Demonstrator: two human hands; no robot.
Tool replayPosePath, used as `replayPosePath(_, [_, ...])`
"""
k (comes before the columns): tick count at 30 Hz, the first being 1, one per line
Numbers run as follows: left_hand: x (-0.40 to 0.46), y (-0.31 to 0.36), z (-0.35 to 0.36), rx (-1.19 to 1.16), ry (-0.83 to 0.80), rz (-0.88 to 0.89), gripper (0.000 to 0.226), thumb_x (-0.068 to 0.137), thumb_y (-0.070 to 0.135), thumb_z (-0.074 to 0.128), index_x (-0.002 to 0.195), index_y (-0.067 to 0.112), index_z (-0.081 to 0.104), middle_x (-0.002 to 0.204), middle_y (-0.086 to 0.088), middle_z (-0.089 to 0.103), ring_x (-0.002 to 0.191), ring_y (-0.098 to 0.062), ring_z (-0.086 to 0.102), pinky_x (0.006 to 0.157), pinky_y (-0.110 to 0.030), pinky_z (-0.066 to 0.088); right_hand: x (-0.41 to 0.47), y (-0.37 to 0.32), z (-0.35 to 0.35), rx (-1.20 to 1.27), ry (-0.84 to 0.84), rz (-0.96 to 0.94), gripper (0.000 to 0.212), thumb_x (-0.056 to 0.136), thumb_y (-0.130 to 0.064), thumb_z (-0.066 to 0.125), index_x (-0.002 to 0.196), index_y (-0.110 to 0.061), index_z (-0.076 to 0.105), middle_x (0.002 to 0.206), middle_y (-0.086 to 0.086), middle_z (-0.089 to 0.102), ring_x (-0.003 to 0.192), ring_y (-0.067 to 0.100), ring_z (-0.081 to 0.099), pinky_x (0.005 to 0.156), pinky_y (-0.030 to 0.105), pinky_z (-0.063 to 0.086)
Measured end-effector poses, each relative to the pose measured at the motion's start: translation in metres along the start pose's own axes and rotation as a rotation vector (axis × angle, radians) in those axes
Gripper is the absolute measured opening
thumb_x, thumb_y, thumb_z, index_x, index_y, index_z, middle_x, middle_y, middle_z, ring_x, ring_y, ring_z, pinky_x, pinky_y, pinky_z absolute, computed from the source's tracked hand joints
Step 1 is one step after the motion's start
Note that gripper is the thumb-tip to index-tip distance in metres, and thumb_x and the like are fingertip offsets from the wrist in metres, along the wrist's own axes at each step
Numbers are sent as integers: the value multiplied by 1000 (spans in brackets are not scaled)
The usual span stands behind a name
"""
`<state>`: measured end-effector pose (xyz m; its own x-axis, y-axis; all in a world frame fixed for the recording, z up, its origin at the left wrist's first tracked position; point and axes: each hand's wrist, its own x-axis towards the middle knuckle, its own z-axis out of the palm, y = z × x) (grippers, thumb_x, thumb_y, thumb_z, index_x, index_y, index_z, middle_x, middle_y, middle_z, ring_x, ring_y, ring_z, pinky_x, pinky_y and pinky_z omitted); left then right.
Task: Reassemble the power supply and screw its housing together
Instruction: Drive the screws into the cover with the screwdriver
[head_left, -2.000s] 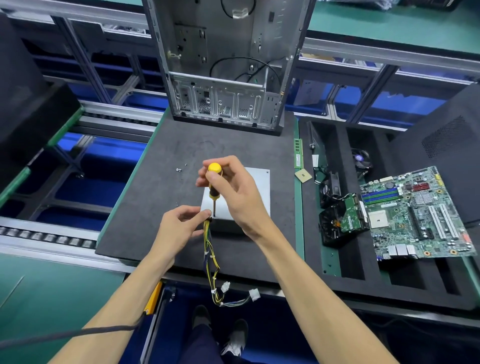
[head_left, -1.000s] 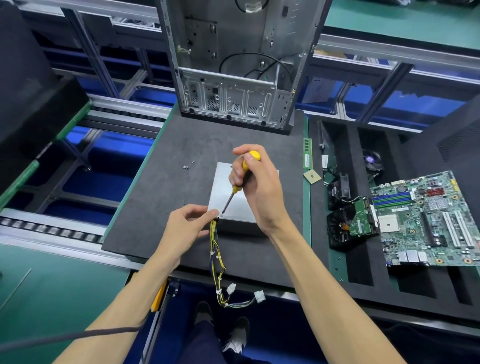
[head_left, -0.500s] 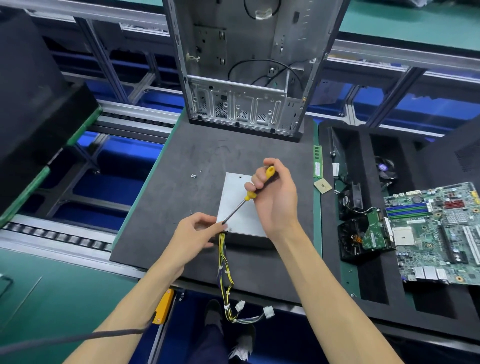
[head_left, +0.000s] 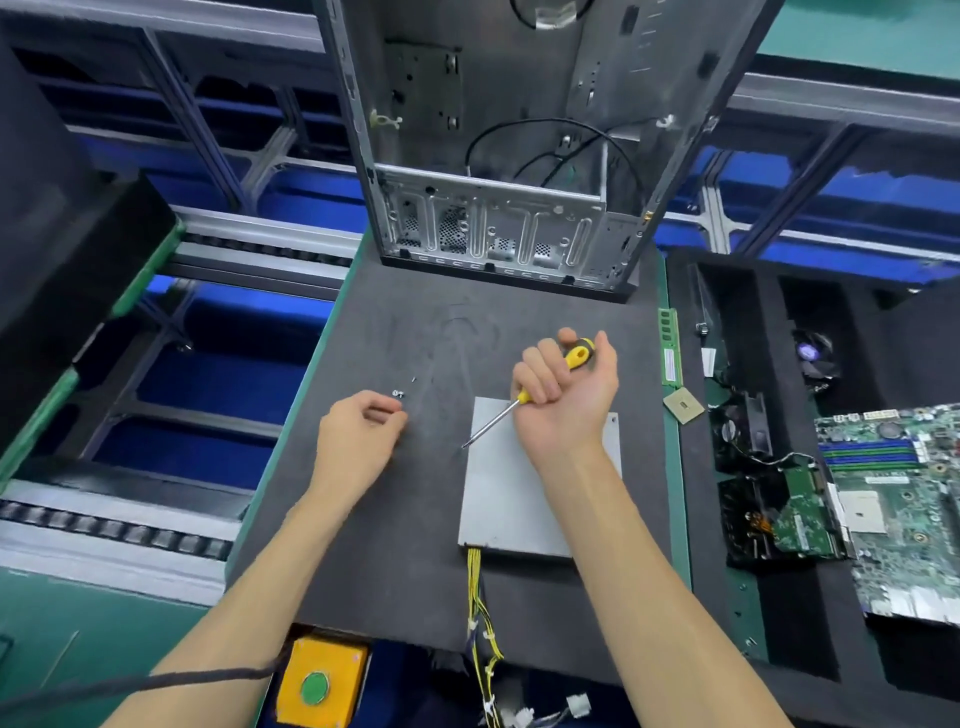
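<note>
step: fetching a screw | left hand (head_left: 361, 439) curling loosely, fingertips reaching the loose screws (head_left: 399, 393) on the table (head_left: 415, 519) | right hand (head_left: 563, 395) gripping the screwdriver (head_left: 524, 397) over the power supply (head_left: 519, 499) (lying mid-mat) | risk: tiny screws slipping, rolling off.
</note>
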<state>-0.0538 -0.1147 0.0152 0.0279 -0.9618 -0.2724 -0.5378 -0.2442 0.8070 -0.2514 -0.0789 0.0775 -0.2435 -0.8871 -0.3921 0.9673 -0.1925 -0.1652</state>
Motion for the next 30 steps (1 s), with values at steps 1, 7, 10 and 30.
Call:
replayPosePath(1, [8, 1, 2, 54, 12, 28, 6, 87, 15, 71, 89, 21, 73, 80, 4, 71, 74, -12, 68, 71, -26, 53, 5, 1, 2, 9, 8, -4, 39, 102, -39, 41, 73, -16, 50, 50, -6, 20, 44, 11, 10, 35, 22, 14])
replayPosePath(7, [47, -1, 18, 301, 40, 191, 9, 89, 26, 71, 96, 25, 66, 89, 8, 58, 76, -11, 57, 70, -31, 45, 30, 9, 10, 19, 27, -38, 37, 98, -34, 41, 65, -17, 42, 48, -5, 19, 44, 12, 9, 34, 23, 14])
replayPosePath(10, [57, -4, 21, 370, 35, 254, 8, 91, 30, 70, 95, 27, 64, 89, 10, 52, 75, -10, 54, 65, -28, 37, 37, 10, 10, 7, 29, -54, 35, 97, -33, 40, 66, -17, 43, 48, -5, 20, 44, 12, 9, 34, 23, 15])
replayPosePath(30, [19, 68, 20, -723, -618, -40, 11, 87, -1, 73, 86, 8, 79, 83, -16, 74, 77, -23, 73, 74, -29, 61, 34, -40, 13, 131, 46, -303, 37, 97, -32, 40, 63, -17, 45, 50, -6, 22, 39, 11, 18, 33, 23, 21])
